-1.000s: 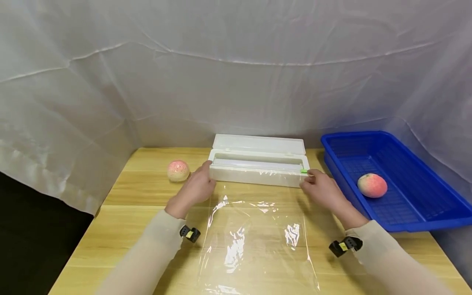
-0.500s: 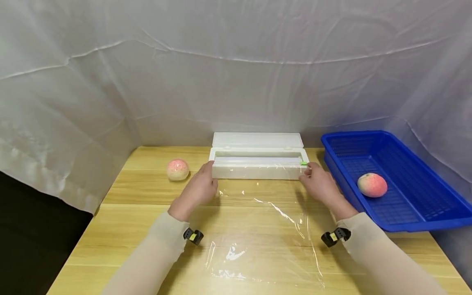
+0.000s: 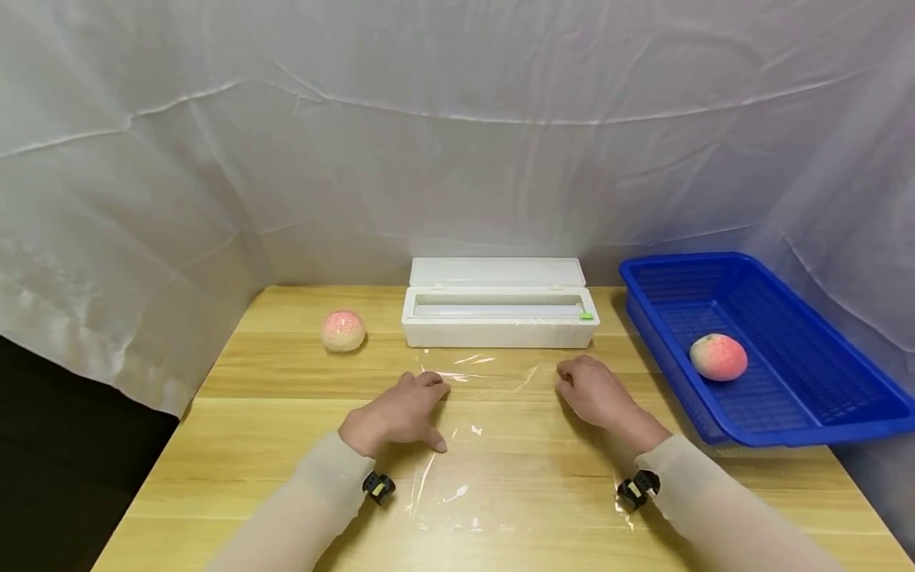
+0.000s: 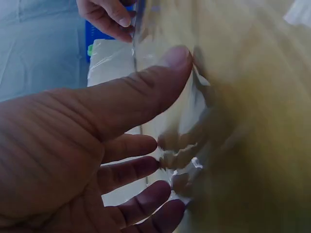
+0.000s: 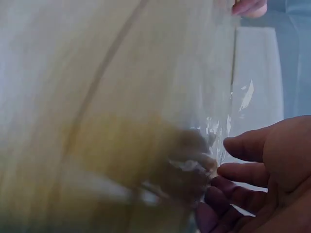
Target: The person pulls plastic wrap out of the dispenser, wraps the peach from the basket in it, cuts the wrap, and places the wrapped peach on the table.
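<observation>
A clear sheet of cling film (image 3: 465, 429) lies over the table in front of the white cling film box (image 3: 500, 332), seen mostly by its shiny creases. Set at the back, the box has its lid (image 3: 497, 272) raised, a pale roll inside and a green slider (image 3: 586, 316) at its right end. My left hand (image 3: 403, 413) is on the film's left part, thumb spread away from the straight fingers; in the left wrist view its fingertips (image 4: 165, 213) touch the film. At the right side, my right hand (image 3: 596, 393) touches the film with loosely bent fingers, thumb apart from them.
A pink and cream peach (image 3: 343, 330) sits on the wooden table (image 3: 272, 453) left of the box. On the right stands a blue plastic basket (image 3: 665, 357) with another peach (image 3: 718, 357) inside. Pale cloth (image 3: 457, 175) hangs behind the table.
Both hands have left the ends of the box and come nearer and inward onto the film. The left fingers have spread. The film now lies flatter on the table.
</observation>
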Demonstrator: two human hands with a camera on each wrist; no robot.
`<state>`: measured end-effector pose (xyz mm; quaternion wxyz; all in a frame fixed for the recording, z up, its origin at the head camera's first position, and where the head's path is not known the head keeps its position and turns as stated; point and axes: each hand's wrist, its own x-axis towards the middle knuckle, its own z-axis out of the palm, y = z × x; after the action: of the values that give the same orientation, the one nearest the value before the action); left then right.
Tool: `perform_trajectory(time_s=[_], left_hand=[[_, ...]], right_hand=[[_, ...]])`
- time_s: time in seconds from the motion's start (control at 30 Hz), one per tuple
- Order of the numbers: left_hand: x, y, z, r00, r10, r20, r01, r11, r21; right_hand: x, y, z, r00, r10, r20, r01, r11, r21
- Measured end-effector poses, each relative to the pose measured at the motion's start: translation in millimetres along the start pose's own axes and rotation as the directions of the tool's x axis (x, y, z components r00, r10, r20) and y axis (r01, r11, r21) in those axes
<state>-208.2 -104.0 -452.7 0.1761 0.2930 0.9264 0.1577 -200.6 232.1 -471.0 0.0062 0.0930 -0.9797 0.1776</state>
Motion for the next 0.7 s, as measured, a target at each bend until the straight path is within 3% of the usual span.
perform_trajectory(time_s=[0.1,0.2,0.27,0.43,0.5,0.57,0.7], left_hand=[[0.3,0.5,3.2,1.0,-0.004,-0.006,0.004,1.0,-0.003],[-1.8,1.2,3.0,1.0,-0.02,-0.024,0.02,1.0,-0.007],[-4.2,1.3,1.9,0.999,-0.029,-0.038,0.029,1.0,-0.006],[-10.8,1.0,-1.6,0.998,-0.021,-0.065,0.022,1.0,0.012],[-12.7,0.3,-2.1,0.998,-0.013,-0.067,0.015,1.0,0.027],[-13.9,-0.7,-1.5,0.998,0.002,-0.061,0.0,0.999,0.034],[-14.5,-2.0,0.9,0.999,0.03,-0.041,-0.029,0.999,0.016]], right_hand=[[0.5,3,-1,1.0,0.002,0.029,-0.002,1.0,-0.008],[-4.2,0,-15,0.999,0.021,0.047,-0.021,1.0,-0.003],[-9.6,-4,-34,0.998,0.037,0.044,-0.037,0.999,-0.01],[-20.4,2,-103,0.997,0.035,-0.069,-0.041,0.996,-0.085],[-21.5,13,-132,0.995,0.047,-0.09,-0.058,0.991,-0.12],[-21.1,30,-157,0.993,0.096,-0.064,-0.104,0.984,-0.143],[-18.5,73,-189,0.978,0.208,0.001,-0.204,0.962,-0.181]])
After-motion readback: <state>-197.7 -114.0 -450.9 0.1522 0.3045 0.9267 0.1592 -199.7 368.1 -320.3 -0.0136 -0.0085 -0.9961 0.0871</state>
